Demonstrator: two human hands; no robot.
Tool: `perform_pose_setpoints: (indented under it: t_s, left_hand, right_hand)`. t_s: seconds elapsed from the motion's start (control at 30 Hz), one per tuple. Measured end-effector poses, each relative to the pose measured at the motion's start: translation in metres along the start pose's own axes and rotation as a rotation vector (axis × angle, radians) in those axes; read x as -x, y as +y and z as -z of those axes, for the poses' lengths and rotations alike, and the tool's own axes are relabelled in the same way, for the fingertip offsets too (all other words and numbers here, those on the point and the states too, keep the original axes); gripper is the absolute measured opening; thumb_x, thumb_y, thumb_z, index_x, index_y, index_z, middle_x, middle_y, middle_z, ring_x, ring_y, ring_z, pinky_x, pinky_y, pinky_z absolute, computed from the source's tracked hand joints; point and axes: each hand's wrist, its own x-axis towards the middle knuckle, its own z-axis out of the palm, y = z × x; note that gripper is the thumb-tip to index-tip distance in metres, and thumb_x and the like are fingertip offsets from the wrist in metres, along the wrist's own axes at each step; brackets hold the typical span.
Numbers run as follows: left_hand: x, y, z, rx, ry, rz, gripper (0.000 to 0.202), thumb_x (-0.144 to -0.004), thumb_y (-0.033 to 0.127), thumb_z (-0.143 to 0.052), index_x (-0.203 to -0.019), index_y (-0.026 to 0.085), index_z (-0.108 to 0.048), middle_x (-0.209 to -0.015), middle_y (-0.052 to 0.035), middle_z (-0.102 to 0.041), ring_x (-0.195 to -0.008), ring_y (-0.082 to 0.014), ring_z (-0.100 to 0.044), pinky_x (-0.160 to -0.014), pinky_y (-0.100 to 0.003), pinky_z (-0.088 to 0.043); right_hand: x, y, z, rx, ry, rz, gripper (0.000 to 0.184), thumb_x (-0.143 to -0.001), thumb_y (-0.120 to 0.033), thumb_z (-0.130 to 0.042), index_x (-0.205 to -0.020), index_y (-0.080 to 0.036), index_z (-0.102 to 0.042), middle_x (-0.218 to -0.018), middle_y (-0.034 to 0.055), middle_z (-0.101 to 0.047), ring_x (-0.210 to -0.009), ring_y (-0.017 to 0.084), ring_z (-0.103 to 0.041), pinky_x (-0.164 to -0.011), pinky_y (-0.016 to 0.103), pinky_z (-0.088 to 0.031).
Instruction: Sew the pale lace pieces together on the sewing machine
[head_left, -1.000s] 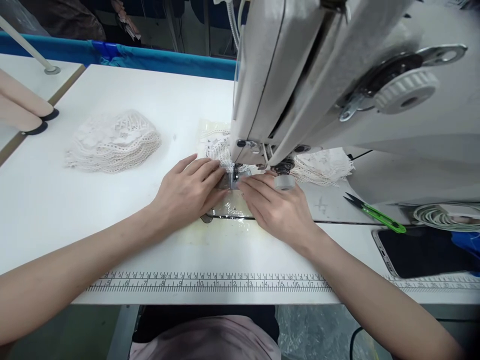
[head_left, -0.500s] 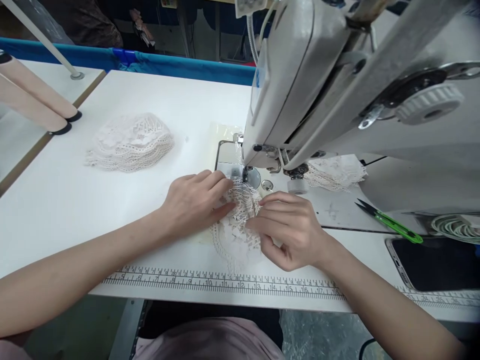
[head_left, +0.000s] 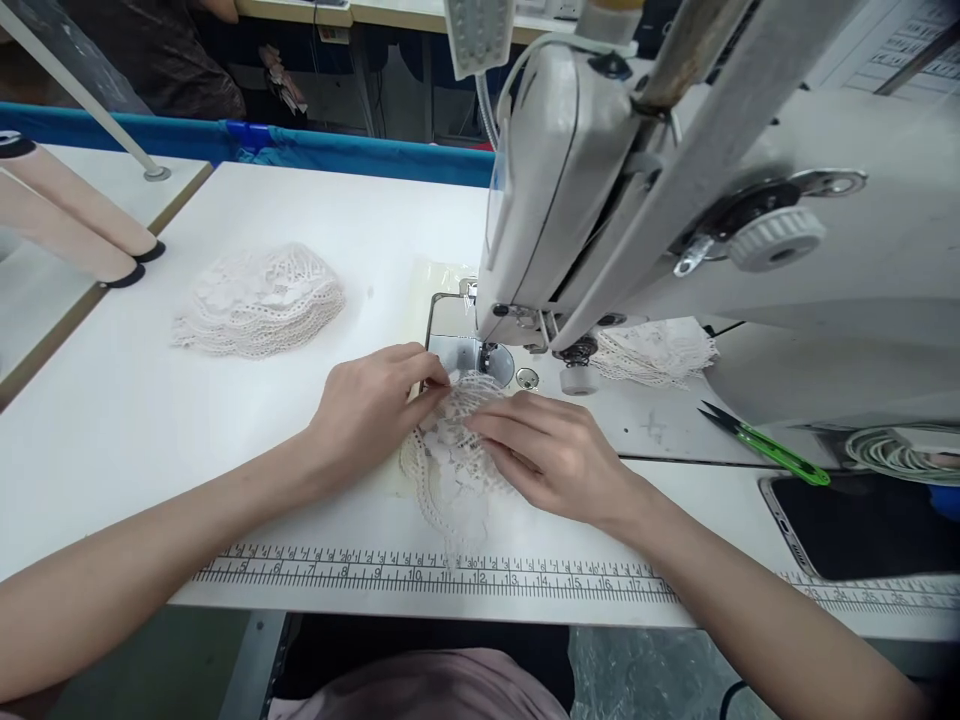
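So the cream openwork lace piece (head_left: 451,455) is lying just in front of the small metal presser foot (head_left: 488,357), on the person's side, its long axis running roughly from the foot toward the person. Both bare hands are touching it: the left hand (head_left: 379,405) is working from left of the foot, its fingertips sitting a bit nearer to it than those of the right hand (head_left: 559,452). Left grip: thumb and finger are pinching the lace's upper left edge. Right grip: bent fingers are resting on the lace, coming in from right of the foot, but I can't tell whether they're actually clamping it.

Texture-wise, the piece is looking soft and crumpled, with a scalloped, holey border trailing away from the foot. A fan-shaped off-white lace stack (head_left: 259,305) is sitting well left of the foot, and a loose cream lace bundle (head_left: 660,352) is lying to its right. Farther right, green-handled thread snips (head_left: 780,455) and a flat black phone (head_left: 862,525) are resting on the smooth white table (head_left: 150,430).
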Motion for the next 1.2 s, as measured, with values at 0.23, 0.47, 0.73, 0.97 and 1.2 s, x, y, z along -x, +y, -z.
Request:
perform_pose_setpoints:
  t_s: [0.23, 0.47, 0.73, 0.97, 1.2]
  left_hand:
    - [0.002, 0.011, 0.007, 0.698, -0.102, 0.178, 0.006, -0.085, 0.019, -0.067, -0.079, 0.018, -0.067, -0.073, 0.0011, -0.071, -0.052, -0.0085, -0.061, -0.047, -0.02, -0.05]
    - [0.008, 0.016, 0.0, 0.442, 0.024, -0.088, 0.006, -0.086, 0.015, -0.065, -0.083, 0.018, -0.06, -0.081, 0.0004, -0.067, -0.071, -0.0096, -0.065, -0.06, -0.02, -0.055]
    - [0.011, 0.008, -0.013, -0.007, 0.258, -0.46, 0.01, -0.091, 0.01, -0.054, -0.087, 0.019, -0.056, -0.074, 0.0014, -0.065, -0.058, -0.0093, -0.059, -0.05, -0.021, -0.045]
    - [0.01, 0.009, -0.012, 0.002, 0.261, -0.471, 0.008, -0.091, 0.012, -0.055, -0.088, 0.019, -0.054, -0.072, 0.0015, -0.065, -0.058, -0.0097, -0.059, -0.053, -0.021, -0.047]
    - [0.008, 0.01, -0.011, -0.043, 0.266, -0.517, 0.008, -0.092, 0.013, -0.055, -0.087, 0.019, -0.053, -0.071, 0.0017, -0.065, -0.058, -0.0101, -0.057, -0.054, -0.023, -0.045]
  right_hand:
    - [0.003, -0.006, 0.002, -0.078, 0.153, -0.272, 0.013, -0.089, -0.029, -0.065, -0.086, -0.016, -0.065, -0.073, 0.0005, -0.069, -0.047, 0.008, -0.055, -0.045, 0.021, -0.044]
    - [-0.001, -0.011, 0.002, -0.224, 0.108, -0.397, 0.003, -0.088, -0.018, -0.064, -0.09, -0.018, -0.062, -0.066, -0.0044, -0.064, -0.054, 0.009, -0.061, -0.052, 0.019, -0.049]
    - [0.004, -0.007, -0.003, -0.101, 0.15, -0.2, 0.021, -0.093, -0.014, -0.053, -0.113, -0.02, -0.057, -0.076, -0.0045, -0.069, -0.051, 0.005, -0.057, -0.05, 0.017, -0.047]
    - [0.004, -0.008, -0.002, -0.064, 0.177, -0.133, 0.023, -0.091, -0.011, -0.051, -0.113, -0.018, -0.054, -0.074, -0.0056, -0.069, -0.045, 0.005, -0.053, -0.044, 0.018, -0.041]
    - [0.003, -0.009, -0.001, -0.031, 0.152, -0.117, 0.02, -0.088, -0.008, -0.053, -0.106, -0.015, -0.061, -0.069, -0.0047, -0.068, -0.049, 0.006, -0.056, -0.044, 0.019, -0.041]
